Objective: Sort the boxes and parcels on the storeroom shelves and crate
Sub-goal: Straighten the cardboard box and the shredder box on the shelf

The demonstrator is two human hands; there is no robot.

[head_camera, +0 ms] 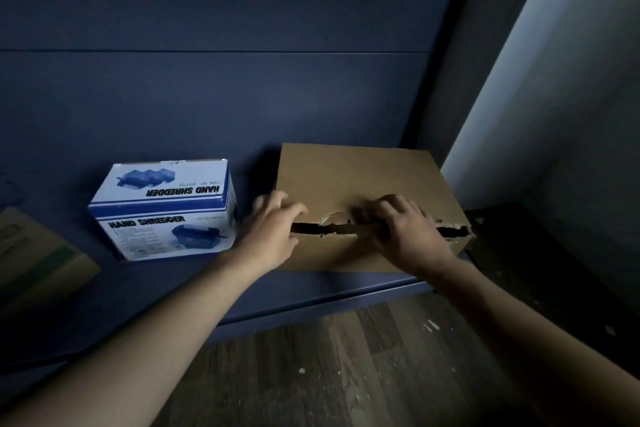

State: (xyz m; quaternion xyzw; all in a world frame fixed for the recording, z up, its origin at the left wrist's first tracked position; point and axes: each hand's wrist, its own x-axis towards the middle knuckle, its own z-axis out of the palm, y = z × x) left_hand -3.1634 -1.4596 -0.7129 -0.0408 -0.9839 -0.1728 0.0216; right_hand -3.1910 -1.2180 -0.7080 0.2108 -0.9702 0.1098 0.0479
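The brown cardboard box sits on the blue shelf. The left hand curls its fingers round the box's left edge. The right hand curls its fingers over the torn seam. A Hand Shredder box stands just left of the left fingers.

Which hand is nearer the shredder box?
Left. The left hand grips the brown box's left edge, right of the shredder box; the right hand grips the torn seam, farther right.

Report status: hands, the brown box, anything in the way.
Left hand grips the brown box at its left end; right hand curled at the torn slot. Box on blue shelf. Shredder box clear, to the left.
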